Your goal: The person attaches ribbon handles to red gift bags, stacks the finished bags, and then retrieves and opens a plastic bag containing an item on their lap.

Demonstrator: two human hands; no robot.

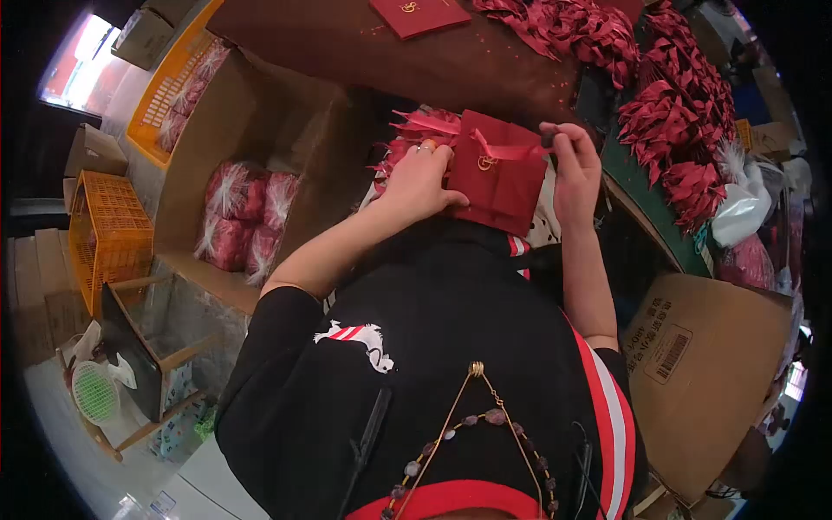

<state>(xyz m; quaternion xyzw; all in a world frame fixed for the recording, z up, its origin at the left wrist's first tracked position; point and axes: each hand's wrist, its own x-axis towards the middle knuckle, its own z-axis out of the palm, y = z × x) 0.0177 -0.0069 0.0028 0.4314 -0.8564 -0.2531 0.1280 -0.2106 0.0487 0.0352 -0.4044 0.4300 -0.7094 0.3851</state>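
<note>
A dark red paper gift bag (518, 186) with a gold emblem rests upright at my lap, tilted a little. My left hand (418, 182) holds its left edge, thumb on the front face and fingers curled near the top; a ring shows on one finger. Across the bag's upper part runs a pinkish-red ribbon (511, 152). The ribbon's right end is pinched between the thumb and fingers of my right hand (574, 165), off the bag's right side. Behind my left hand lies a bunch of loose red ribbons (425, 126).
A brown-red table (347, 48) ahead carries a flat red bag (420, 13) and ribbon piles (672, 113). At left, an open carton (312, 130) holds plastic-wrapped red bundles (238, 208), beside orange crates (113, 230) and a chair (143, 355). A cardboard box (706, 381) stands at right.
</note>
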